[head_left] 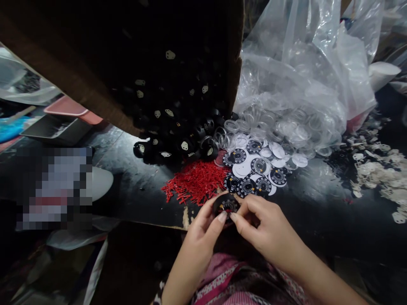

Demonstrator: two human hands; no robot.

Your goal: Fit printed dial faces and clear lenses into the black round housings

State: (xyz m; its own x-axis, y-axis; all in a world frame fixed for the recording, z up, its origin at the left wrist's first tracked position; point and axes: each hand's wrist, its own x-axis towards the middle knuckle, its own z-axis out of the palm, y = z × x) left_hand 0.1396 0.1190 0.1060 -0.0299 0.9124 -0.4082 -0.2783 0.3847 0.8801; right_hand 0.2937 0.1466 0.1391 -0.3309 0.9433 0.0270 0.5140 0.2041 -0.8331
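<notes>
Head | fingers [218, 222] hold round black dial case [229, 204] | slim red slivers [197, 180] heaped

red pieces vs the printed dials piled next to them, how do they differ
The red pieces are thin and stick-like; the printed dials are flat and round. The red pieces look plain red, while the printed dials show pale markings on black. Both lie heaped on the dark table.

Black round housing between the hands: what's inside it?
A black dial with pale markings and something red; the left thumb covers part, and the dial hides whatever is beneath.
</notes>
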